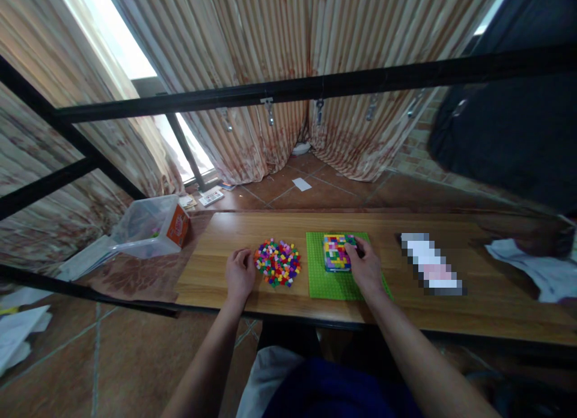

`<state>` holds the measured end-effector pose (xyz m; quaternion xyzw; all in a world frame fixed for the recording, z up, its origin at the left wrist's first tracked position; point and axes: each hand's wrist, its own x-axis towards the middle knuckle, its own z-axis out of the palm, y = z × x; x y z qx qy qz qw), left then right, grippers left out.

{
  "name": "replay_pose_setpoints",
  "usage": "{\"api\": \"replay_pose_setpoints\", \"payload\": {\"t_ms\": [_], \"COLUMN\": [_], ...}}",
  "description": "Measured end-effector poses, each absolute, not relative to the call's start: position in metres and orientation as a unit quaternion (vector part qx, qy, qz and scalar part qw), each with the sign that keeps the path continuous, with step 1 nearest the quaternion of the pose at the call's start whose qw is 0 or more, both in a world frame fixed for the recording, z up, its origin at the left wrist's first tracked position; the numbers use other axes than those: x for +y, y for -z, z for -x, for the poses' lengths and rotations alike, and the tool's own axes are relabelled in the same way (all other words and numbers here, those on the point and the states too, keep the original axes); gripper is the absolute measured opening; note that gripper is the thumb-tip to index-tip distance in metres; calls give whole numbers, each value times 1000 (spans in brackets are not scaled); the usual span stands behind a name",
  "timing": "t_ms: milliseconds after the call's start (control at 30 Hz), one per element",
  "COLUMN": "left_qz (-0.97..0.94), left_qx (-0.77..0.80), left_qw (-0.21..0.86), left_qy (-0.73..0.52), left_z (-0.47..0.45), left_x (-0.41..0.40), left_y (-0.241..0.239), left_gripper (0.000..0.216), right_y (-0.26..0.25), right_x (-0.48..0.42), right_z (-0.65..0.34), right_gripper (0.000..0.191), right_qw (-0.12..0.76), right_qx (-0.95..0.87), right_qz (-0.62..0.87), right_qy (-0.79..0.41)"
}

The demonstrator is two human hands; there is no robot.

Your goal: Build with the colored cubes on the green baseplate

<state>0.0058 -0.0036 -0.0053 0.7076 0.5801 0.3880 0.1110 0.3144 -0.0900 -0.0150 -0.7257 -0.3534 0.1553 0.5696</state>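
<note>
A heap of small coloured bricks (278, 262) lies on the wooden table (451, 316). To its right a green baseplate (318, 274) carries a multicoloured square block of bricks (336, 252). My left hand (240, 274) rests on the table just left of the heap, its fingers curled at the heap's edge. My right hand (366, 267) lies on the baseplate with its fingers pressed against the right side of the square block. Whether either hand holds a brick is hidden.
A clear plastic box (146, 227) with an orange label lies on its side left of the table. A blurred white object (431, 264) and crumpled white cloth (536, 271) sit to the right. A black frame bar (315, 84) crosses above; curtains hang behind.
</note>
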Motion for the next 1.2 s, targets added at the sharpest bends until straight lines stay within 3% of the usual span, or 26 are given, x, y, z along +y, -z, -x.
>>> {"api": "replay_pose_setpoints", "payload": {"t_ms": [200,333,433,567,867,1200], "left_qz": [-710,-708,-706,-704,-707,-708], "left_qx": [577,579,579,581,571,577], "left_qw": [109,108,109,111,110,108], "left_qy": [-388,-390,-393,-393,-402,-393], "left_z": [-6,-7,-9,-10,-9,-9], "left_x": [-3,-4,-5,-6,-6,-4], "left_y": [7,7,6,6,9,8], "left_gripper": [24,22,22,22,20,20], "right_y": [18,3,-20,-41,-18,-7], "right_x": [-93,-102,-110,-106,-41,-33], "right_z": [-326,-325,-309,-270,-213,-204], "right_gripper": [58,52,43,31,28,26], "right_qw": [611,630,590,514,315,315], "right_qx": [-295,-272,-360,-550,-673,-660], "right_qz": [712,713,720,654,663,678], "right_qy": [-184,-142,-62,-75,-92,-80]}}
